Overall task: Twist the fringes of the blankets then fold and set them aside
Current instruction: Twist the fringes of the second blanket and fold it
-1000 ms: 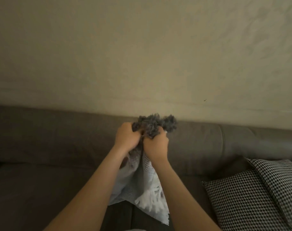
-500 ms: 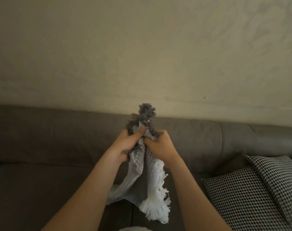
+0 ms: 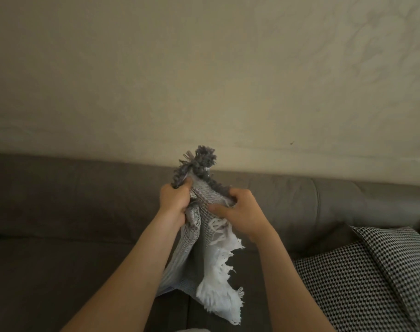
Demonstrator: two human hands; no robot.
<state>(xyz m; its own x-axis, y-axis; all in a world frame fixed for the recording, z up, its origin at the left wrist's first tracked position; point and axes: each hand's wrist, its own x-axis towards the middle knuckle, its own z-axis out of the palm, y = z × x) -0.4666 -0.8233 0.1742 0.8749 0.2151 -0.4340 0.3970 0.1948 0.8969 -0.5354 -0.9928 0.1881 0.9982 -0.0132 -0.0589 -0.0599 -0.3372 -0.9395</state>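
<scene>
Head view, read from left to right.

(a) A grey-brown sofa (image 3: 60, 212) fills the lower half of my view. Its backrest runs along a pale plastered wall (image 3: 204, 68).

(b) The left hand (image 3: 174, 200) is raised in front of the backrest. Its grip is clamped on the blanket (image 3: 207, 191), with the fingers curled round a bunched part of the cloth.

(c) The blanket is a light grey woven cloth held in the air between both hands, above the sofa seat. I cannot tell whether its lower end touches the seat. A dark grey fringe (image 3: 199, 161) stands up in a tuft above the hands, against the top of the backrest and the foot of the wall. A white fringe (image 3: 218, 279) hangs down the right edge of the cloth, below the right wrist.

(d) The right hand (image 3: 242, 212) is level with the left, near it but apart, with a short span of cloth stretched between them. Its grip is clamped on the blanket's upper edge, the thumb lying across the cloth and pointing left.

(e) A black-and-white checked cushion (image 3: 359, 283) leans in the right corner of the sofa, well apart from the blanket.
</scene>
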